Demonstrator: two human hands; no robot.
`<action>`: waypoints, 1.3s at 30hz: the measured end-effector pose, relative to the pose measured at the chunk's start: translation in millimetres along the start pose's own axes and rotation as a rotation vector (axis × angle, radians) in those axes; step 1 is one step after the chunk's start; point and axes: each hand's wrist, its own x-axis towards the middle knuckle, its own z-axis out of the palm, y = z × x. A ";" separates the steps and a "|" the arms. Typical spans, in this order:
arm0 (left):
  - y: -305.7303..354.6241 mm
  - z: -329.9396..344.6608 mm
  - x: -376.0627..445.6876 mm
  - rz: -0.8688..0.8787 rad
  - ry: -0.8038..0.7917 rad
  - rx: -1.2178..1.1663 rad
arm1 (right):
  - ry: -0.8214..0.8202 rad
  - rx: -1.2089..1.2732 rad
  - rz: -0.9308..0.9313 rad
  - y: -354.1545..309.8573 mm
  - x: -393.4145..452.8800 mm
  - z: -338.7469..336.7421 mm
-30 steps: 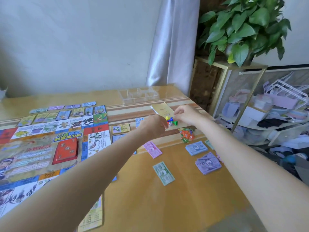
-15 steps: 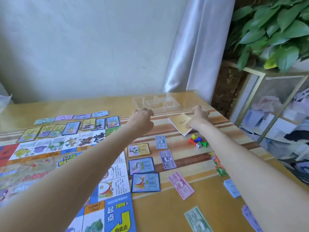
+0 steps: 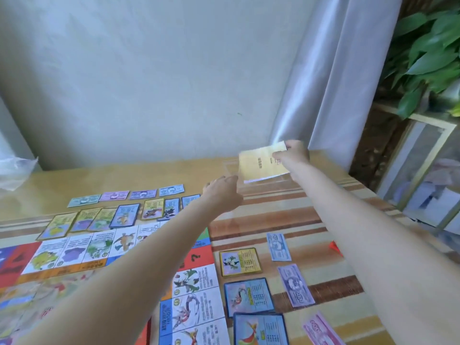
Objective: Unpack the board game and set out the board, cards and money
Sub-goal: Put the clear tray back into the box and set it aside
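Note:
My right hand (image 3: 291,153) pinches a yellow booklet (image 3: 258,163) by its right edge and holds it above the clear plastic tray (image 3: 263,186) at the table's far side. My left hand (image 3: 221,192) reaches to the tray's left edge, fingers loosely curled; whether it grips the tray is hidden. The game board (image 3: 104,247) lies flat at the left. Cards (image 3: 240,262) and paper money (image 3: 295,285) lie spread beside the board, and more money notes (image 3: 143,194) line its far edge.
A white wall and a curtain (image 3: 323,83) close the far side. At the right stand a gold-framed shelf unit (image 3: 423,175) and a leafy plant (image 3: 428,58). A crumpled plastic bag (image 3: 15,170) lies at the far left. A red piece (image 3: 334,246) peeks beside my right arm.
My right hand lifted the yellow booklet off the table and carried it over the clear tray. My left hand stayed near the tray's left edge. The view moved closer.

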 end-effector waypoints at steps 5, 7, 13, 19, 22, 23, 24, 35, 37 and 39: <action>5.0 8.6 10.9 -0.038 -0.065 -0.158 | -0.171 -0.641 0.072 26.2 24.3 13.6; 6.6 8.9 11.5 -0.056 -0.066 -0.252 | -0.314 -0.717 0.111 29.7 25.1 14.8; -1.1 -9.3 -2.8 -0.142 0.121 -0.631 | -0.187 -0.450 0.053 0.9 3.4 3.0; -40.9 -61.7 -45.5 -0.324 0.442 -1.291 | -0.301 0.078 0.116 -72.2 -59.9 -11.8; -75.8 -80.3 -82.9 -0.375 0.529 -1.267 | -0.448 0.256 0.139 -100.6 -106.4 4.0; -89.9 -85.8 -96.7 -0.389 0.553 -1.252 | -0.491 0.293 0.148 -109.3 -124.5 13.4; -105.2 -90.9 -111.2 -0.401 0.579 -1.242 | -0.530 0.330 0.154 -116.6 -139.7 25.0; -289.5 -134.3 -291.6 -0.576 0.705 -0.249 | -0.755 0.510 0.184 -176.4 -273.4 170.3; -327.6 -128.6 -321.6 -0.668 0.490 0.055 | -0.781 0.457 0.171 -177.0 -288.0 192.0; -359.9 -118.6 -345.1 -0.775 0.222 0.265 | -0.802 0.411 0.167 -177.3 -300.4 209.1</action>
